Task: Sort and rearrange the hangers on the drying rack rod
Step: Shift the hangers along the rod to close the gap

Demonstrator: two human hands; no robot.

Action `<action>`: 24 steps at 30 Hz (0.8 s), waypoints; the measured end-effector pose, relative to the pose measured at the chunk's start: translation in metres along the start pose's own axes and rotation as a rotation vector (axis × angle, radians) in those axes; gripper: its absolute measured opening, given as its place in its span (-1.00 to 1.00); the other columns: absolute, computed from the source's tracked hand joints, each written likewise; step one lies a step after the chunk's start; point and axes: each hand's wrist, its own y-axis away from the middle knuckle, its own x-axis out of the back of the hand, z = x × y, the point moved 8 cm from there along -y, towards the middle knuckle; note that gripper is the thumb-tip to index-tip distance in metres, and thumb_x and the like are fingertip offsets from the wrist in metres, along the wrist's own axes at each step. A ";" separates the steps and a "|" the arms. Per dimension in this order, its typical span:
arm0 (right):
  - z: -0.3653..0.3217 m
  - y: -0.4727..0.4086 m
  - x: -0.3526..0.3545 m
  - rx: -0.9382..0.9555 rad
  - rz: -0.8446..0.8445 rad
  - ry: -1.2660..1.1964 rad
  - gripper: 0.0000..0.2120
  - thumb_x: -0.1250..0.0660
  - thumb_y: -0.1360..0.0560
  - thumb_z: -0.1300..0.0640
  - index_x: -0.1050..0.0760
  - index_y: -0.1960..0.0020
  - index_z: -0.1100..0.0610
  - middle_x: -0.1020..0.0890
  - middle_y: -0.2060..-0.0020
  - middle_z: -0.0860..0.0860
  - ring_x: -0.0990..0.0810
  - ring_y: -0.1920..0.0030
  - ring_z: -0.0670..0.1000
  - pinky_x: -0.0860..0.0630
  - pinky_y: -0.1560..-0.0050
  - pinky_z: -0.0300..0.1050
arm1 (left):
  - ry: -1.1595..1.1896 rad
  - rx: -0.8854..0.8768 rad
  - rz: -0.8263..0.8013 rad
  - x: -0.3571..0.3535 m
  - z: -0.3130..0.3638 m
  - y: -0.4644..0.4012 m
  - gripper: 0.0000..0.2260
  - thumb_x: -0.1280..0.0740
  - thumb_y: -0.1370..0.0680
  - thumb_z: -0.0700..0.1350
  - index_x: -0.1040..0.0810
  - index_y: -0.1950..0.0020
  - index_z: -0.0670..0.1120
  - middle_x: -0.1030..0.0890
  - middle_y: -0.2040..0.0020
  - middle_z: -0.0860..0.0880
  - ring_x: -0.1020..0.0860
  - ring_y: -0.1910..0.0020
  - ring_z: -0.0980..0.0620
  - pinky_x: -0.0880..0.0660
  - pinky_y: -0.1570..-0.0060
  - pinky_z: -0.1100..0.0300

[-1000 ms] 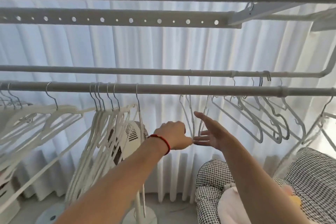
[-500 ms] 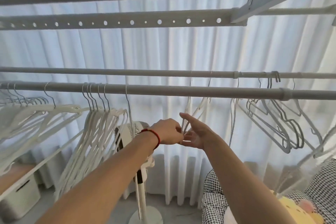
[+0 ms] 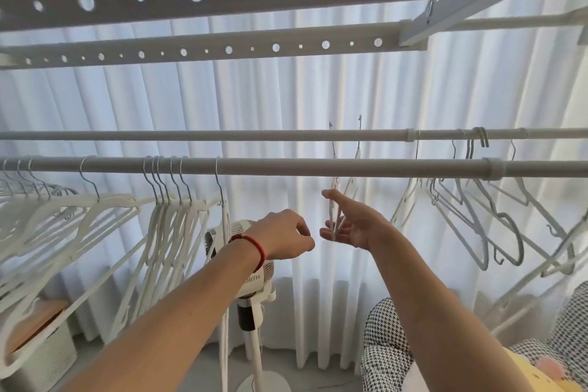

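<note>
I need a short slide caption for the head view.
Right hand lifts two white hangers near the rod; left hand beside.
</note>
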 end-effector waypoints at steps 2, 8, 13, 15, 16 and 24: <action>-0.010 -0.006 0.004 0.004 0.006 0.032 -0.36 -0.55 -0.44 -0.10 -0.35 -0.26 0.26 -0.55 0.05 0.27 -0.68 0.40 0.15 -0.71 0.09 0.05 | -0.002 -0.008 -0.006 -0.001 -0.001 0.002 -0.74 -0.32 -0.58 0.00 -0.62 -0.25 0.05 -0.60 -0.19 0.03 -0.50 0.00 0.03 -0.41 0.08 0.19; -0.012 -0.027 0.005 -0.079 -0.057 -0.001 -0.22 -0.50 -0.47 -0.12 -0.21 -0.44 0.27 -0.50 0.02 0.27 -0.69 0.39 0.18 -0.66 0.45 -0.05 | -0.003 -0.009 -0.011 -0.002 -0.007 0.006 -0.75 -0.32 -0.57 0.02 -0.61 -0.23 0.06 -0.60 -0.23 0.02 -0.51 -0.05 0.03 -0.40 0.03 0.19; 0.051 -0.023 -0.007 -0.175 -0.102 -0.047 -0.16 -0.51 -0.47 -0.11 -0.17 -0.47 0.33 -0.47 -0.02 0.27 -0.66 0.28 0.18 -0.68 0.39 -0.02 | -0.027 -0.008 -0.020 -0.008 -0.020 0.010 -0.72 -0.34 -0.55 0.02 -0.61 -0.24 0.06 -0.62 -0.21 -0.01 -0.56 -0.06 0.00 -0.50 -0.04 0.14; 0.077 -0.011 -0.013 -0.177 -0.102 -0.052 -0.22 -0.50 -0.48 -0.11 -0.21 -0.41 0.33 -0.44 -0.04 0.26 -0.62 0.24 0.16 -0.68 0.38 -0.02 | -0.035 -0.014 -0.019 -0.011 -0.026 0.010 -0.72 -0.34 -0.54 0.00 -0.62 -0.23 0.02 -0.64 -0.18 -0.04 -0.60 -0.09 -0.03 -0.56 -0.12 0.08; 0.089 -0.004 -0.016 -0.177 -0.105 -0.049 -0.23 -0.50 -0.49 -0.11 -0.22 -0.40 0.34 -0.44 -0.02 0.26 -0.62 0.26 0.15 -0.69 0.36 -0.01 | -0.056 -0.019 -0.023 -0.013 -0.029 0.011 -0.72 -0.33 -0.54 -0.01 -0.63 -0.22 -0.01 -0.64 -0.17 -0.05 -0.61 -0.10 -0.05 -0.57 -0.14 0.06; 0.172 0.085 -0.011 -0.231 -0.336 -0.077 -0.24 -0.54 -0.38 -0.23 -0.38 -0.24 0.33 -0.55 0.18 0.20 -0.60 0.27 0.15 -0.65 0.22 -0.01 | -0.354 -0.050 -0.206 -0.045 -0.046 0.021 -0.82 -0.31 -0.57 -0.03 -0.43 0.12 -0.13 -0.50 0.19 -0.03 -0.47 0.26 0.02 -0.34 0.36 0.18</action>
